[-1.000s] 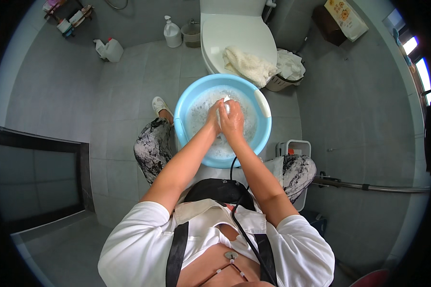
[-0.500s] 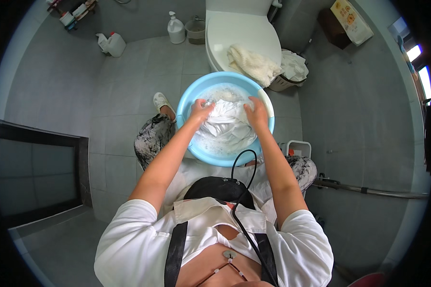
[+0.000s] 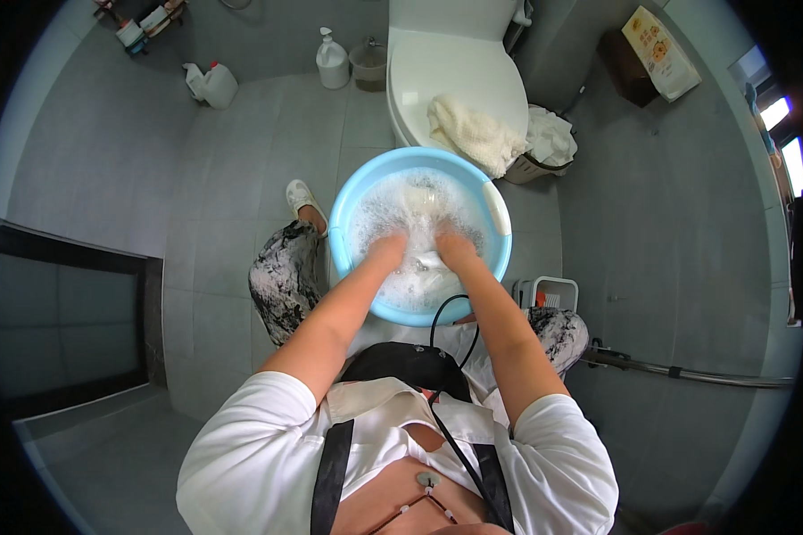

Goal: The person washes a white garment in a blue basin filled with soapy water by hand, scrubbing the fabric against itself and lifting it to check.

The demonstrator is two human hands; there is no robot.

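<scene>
A light blue basin [image 3: 415, 156] on the floor in front of me holds foamy water. White cloth [image 3: 430, 260] lies in it, mostly under the suds, and only patches of it show through. My left hand [image 3: 390, 247] is dipped into the foam at the left of the cloth. Close by on the other side, my right hand [image 3: 453, 245] reaches into the water too. Foam hides the fingers of both hands, so whether they grip the cloth cannot be made out.
Beyond the basin stands a white toilet [image 3: 455, 76] with a cream towel [image 3: 477, 134] draped on its lid. Beside it is a bin [image 3: 528, 168] with white material on top. A pump bottle [image 3: 332, 62] and white jug [image 3: 219, 86] stand farther back. A black cable [image 3: 434, 325] hangs near the basin's rim.
Both hands have moved down into the water and closer together. The white cloth, bunched above the suds before, is now largely submerged, and the foam is more stirred up.
</scene>
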